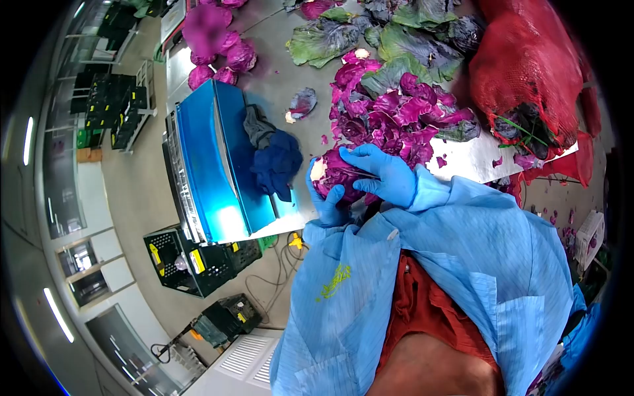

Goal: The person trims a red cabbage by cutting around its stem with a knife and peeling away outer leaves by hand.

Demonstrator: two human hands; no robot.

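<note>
A red cabbage head (337, 173) with a pale cut stem is held between my two blue-gloved hands, close to the table's near edge. My left hand (325, 201) cups it from the left and below, fingers curled round its side. From the right, my right hand (383, 175) presses thumb and fingers on the cabbage's leaves. A thin dark line shows by the right fingers; I cannot make out what it is. Just beyond lies a heap of torn purple leaves (396, 122). One loose leaf (302, 104) rests to its left.
Dark green outer leaves (422, 49) lie at the back. Several peeled cabbages (239, 56) sit at the far left. A blue metal box (214, 155) stands beside dark blue cloth (277, 162). At right is a red mesh sack (525, 66). Black crates (191, 264) and cables occupy the floor.
</note>
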